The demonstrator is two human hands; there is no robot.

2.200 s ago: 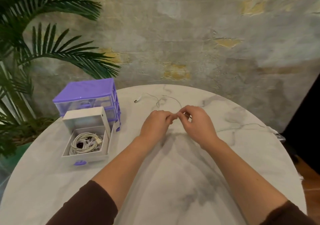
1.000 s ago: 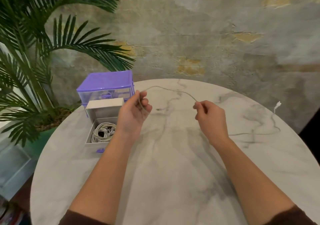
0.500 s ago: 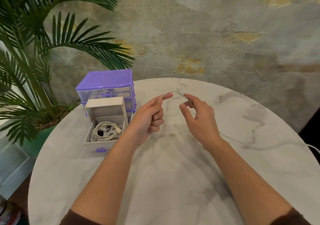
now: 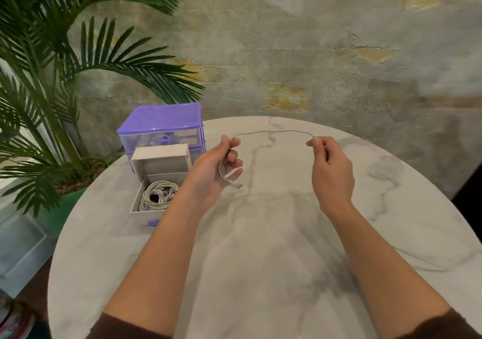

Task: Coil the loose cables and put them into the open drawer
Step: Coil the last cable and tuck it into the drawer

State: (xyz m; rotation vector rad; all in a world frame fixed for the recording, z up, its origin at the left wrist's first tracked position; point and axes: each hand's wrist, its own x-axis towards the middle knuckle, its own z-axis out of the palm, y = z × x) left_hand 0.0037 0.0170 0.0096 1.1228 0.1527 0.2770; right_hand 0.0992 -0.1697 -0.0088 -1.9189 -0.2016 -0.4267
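A thin grey cable (image 4: 271, 132) arcs in the air between my two hands above the round marble table (image 4: 260, 247). My left hand (image 4: 216, 166) grips a loop of it in the palm, and the plug end hangs out just below the fingers. My right hand (image 4: 330, 166) pinches the cable between thumb and forefinger; the rest of the cable past that hand is hidden. Left of my left hand, the white open drawer (image 4: 156, 184) holds coiled white cables (image 4: 157, 195).
A purple drawer unit (image 4: 161, 127) stands behind the open drawer at the table's left edge. A potted palm (image 4: 65, 83) rises beyond that edge. A rough plaster wall (image 4: 313, 51) backs the table.
My hands were close together half a second ago; they have moved apart, stretching a length of cable between them, and a loop now lies in my left palm.
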